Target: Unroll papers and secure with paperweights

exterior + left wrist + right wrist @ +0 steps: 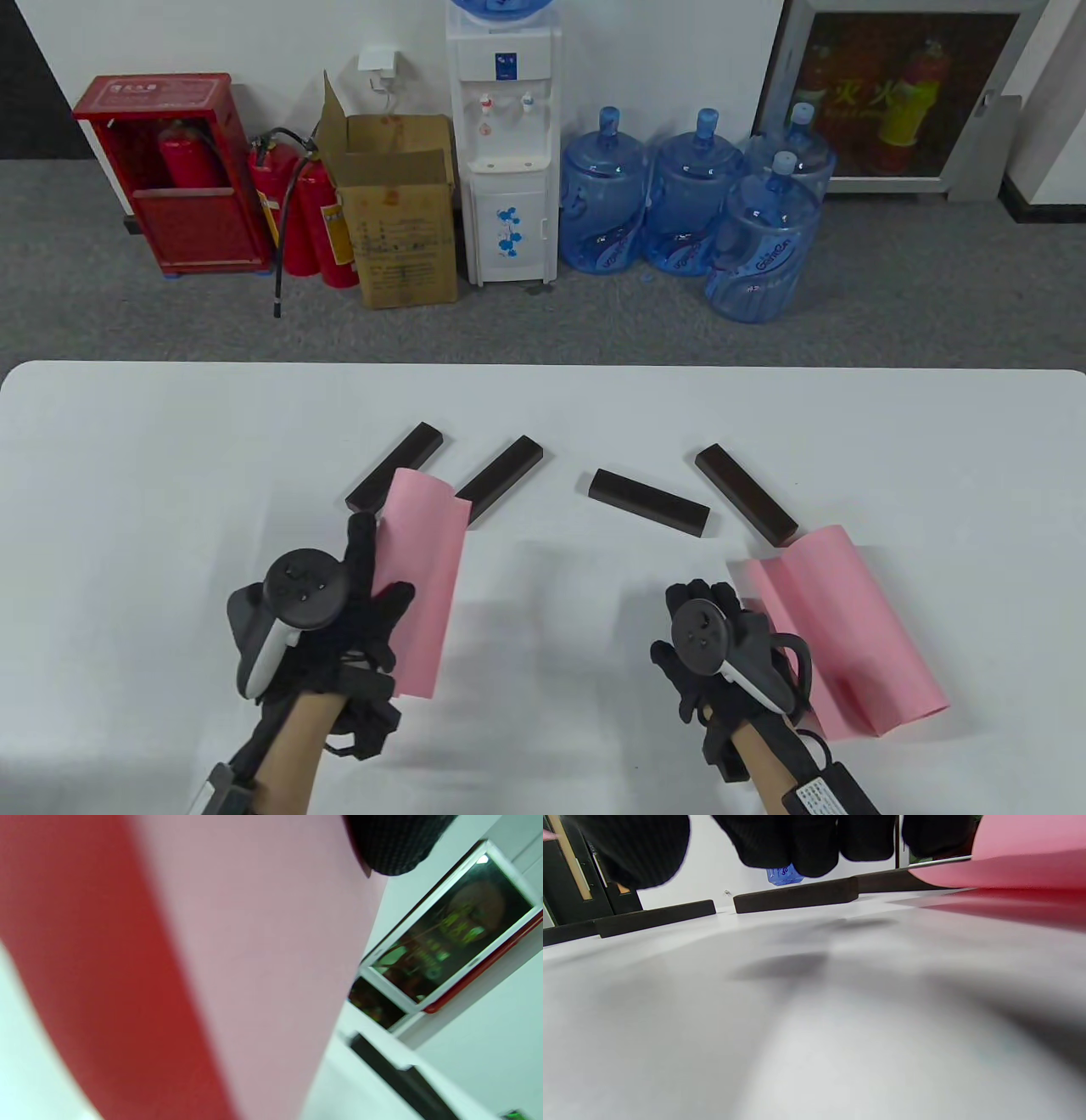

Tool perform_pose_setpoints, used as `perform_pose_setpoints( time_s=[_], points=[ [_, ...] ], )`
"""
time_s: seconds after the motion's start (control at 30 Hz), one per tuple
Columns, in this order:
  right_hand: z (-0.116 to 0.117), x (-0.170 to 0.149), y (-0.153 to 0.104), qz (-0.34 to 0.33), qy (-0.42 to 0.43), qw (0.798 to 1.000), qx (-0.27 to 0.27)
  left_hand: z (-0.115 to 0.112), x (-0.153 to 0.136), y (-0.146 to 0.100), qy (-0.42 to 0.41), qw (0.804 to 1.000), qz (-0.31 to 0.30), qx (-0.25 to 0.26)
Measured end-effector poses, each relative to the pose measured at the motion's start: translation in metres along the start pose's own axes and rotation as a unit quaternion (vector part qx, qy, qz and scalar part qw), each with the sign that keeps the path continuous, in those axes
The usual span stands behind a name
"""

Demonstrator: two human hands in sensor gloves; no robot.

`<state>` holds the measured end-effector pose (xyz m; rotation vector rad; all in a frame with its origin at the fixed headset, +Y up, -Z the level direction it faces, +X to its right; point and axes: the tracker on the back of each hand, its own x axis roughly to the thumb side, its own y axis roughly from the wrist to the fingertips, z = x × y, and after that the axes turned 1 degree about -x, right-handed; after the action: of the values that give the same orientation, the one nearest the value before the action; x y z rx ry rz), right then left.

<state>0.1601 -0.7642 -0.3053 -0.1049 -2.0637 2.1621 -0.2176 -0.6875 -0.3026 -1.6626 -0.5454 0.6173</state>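
Note:
Two curled pink papers lie on the white table [170, 475]. My left hand [356, 594] grips the left edge of the left pink paper [424, 586], which fills the left wrist view [254, 963] under one fingertip [394, 844]. The right pink paper [840, 628] lies partly unrolled just right of my right hand [704, 628], which hovers empty above the table with its fingers [801, 844] hanging loosely. Several dark bar paperweights lie in a row behind the papers: two at the left [396, 466] [501, 475] and two at the right [649, 503] [747, 506].
The far left paperweight is partly hidden under the top of the left paper. The right paperweights also show in the right wrist view [793, 895]. Beyond the table's far edge stand a water dispenser [505, 144], blue jugs, a cardboard box and fire extinguishers.

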Motion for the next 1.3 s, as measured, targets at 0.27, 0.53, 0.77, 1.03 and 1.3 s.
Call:
perform_pose_setpoints(
  time_s=[0.27, 0.53, 0.77, 1.03, 1.3],
  points=[
    [0.001, 0.007, -0.003, -0.028, 0.003, 1.0, -0.013, -0.086, -0.013, 0.025, 0.003, 0.994, 0.043, -0.099],
    [-0.011, 0.051, 0.001, -0.088, 0.068, 0.994, 0.019, -0.085, -0.024, 0.022, 0.003, 0.994, 0.074, -0.084],
    [0.009, 0.133, 0.019, -0.118, 0.035, 0.987, 0.107, -0.086, -0.025, 0.019, -0.012, 0.993, 0.073, -0.089],
    [0.043, 0.16, 0.036, -0.092, 0.02, 0.982, 0.162, -0.085, -0.028, 0.016, -0.014, 0.992, 0.081, -0.096],
    [0.044, 0.156, 0.035, -0.093, 0.034, 0.983, 0.154, -0.077, -0.009, 0.004, 0.103, 0.991, 0.059, -0.061]
  ],
)
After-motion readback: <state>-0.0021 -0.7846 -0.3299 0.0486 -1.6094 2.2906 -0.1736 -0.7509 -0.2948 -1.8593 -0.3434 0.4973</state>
